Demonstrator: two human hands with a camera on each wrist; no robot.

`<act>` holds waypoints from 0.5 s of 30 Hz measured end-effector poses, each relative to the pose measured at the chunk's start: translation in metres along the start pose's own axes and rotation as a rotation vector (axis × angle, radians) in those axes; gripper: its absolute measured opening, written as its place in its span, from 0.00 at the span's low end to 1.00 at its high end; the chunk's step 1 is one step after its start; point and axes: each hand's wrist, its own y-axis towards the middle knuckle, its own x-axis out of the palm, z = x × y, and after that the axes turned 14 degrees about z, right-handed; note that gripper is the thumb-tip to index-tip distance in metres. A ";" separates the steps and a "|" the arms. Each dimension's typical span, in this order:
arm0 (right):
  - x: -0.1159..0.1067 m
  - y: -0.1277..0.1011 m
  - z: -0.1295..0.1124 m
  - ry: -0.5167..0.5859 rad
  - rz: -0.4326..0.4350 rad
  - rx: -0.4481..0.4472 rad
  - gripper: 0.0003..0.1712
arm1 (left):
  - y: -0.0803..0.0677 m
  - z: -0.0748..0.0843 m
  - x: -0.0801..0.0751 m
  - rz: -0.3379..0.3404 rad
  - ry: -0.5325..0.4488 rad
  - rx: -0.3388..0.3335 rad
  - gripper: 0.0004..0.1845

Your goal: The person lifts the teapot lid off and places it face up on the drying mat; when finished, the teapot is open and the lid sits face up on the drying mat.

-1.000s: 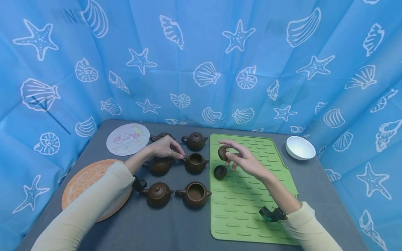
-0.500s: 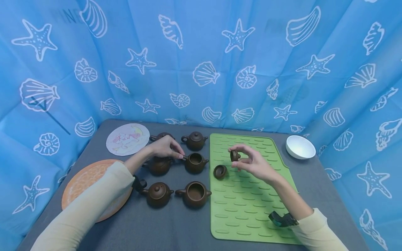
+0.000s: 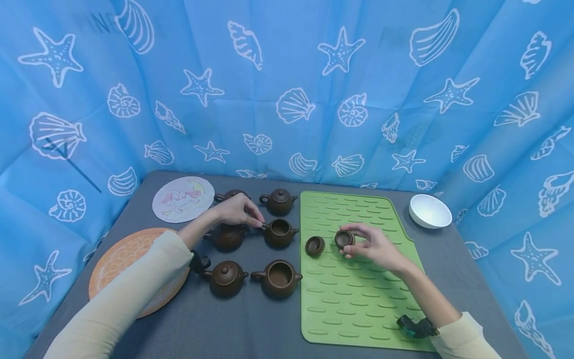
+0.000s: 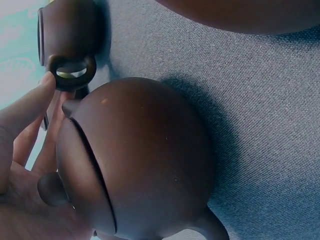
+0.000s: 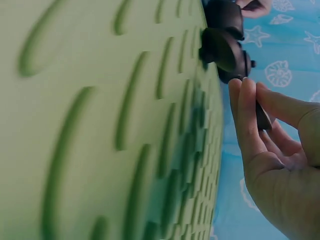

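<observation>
Setting down: our right hand point(image 3: 374, 245) pinches the small brown clay lid point(image 3: 344, 239) low over the green ribbed mat point(image 3: 358, 304); left hand point(image 3: 235, 210) fingers curl on a lidded brown teapot point(image 3: 226, 237). Releasing needs level placement.

Right hand point(image 5: 280, 165) pinches a small dark brown clay lid point(image 5: 262, 117) between thumb and fingertips point(image 5: 243, 100), lid mostly hidden. Just beyond the fingertips a second dark brown lid point(image 5: 222, 50) rests on the ribbed green silicone mat point(image 5: 100, 130).
</observation>
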 end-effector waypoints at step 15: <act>0.010 -0.002 0.014 -0.117 -0.033 -0.023 0.34 | 0.000 0.003 -0.001 -0.007 -0.002 -0.004 0.05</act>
